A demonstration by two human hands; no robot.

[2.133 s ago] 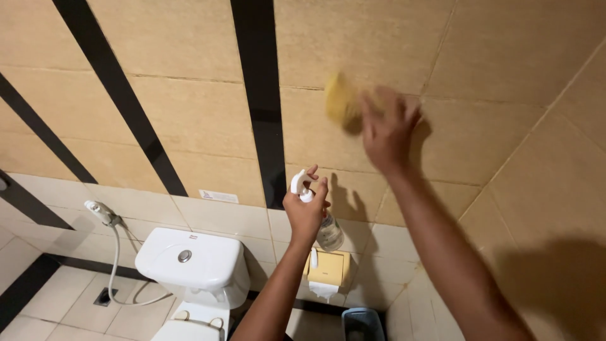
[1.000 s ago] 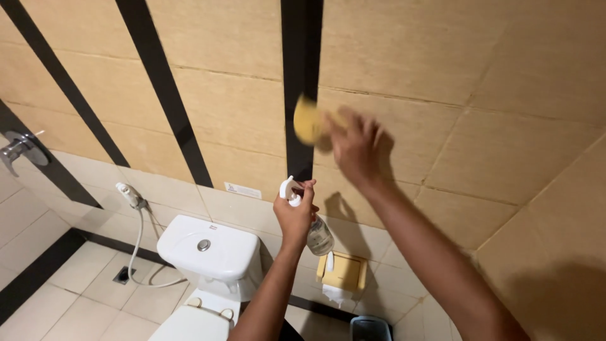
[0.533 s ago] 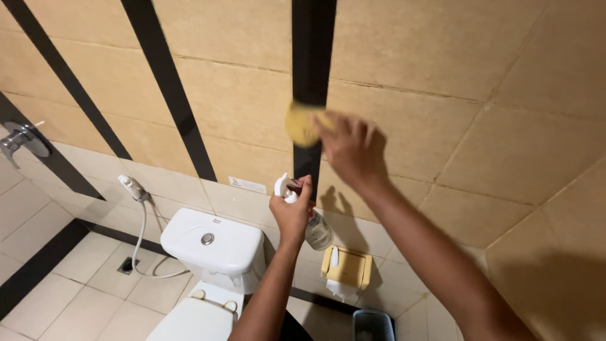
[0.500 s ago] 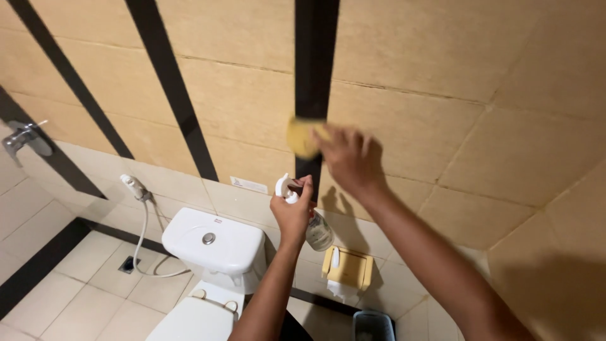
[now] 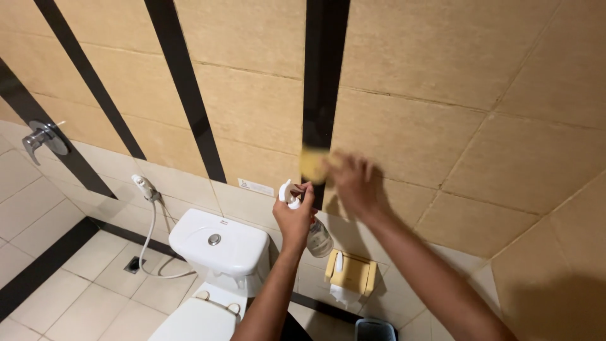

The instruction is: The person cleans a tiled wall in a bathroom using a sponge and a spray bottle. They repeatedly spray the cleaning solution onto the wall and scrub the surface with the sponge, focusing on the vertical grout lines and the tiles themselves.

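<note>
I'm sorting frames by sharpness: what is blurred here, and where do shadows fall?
Head view: the right hand and its yellow sponge are smeared by motion blur; the left hand, the spray bottle and the toilet tank look sharp; soft arm shadows darken the tan wall tiles at lower right.

The right hand and the yellow sponge it presses to the wall are smeared by motion, so the fingers cannot be told apart. The left hand hides most of the spray bottle; only its white nozzle and clear lower body show. The lower edge cuts off the toilet seat, the bin and both forearms
</note>
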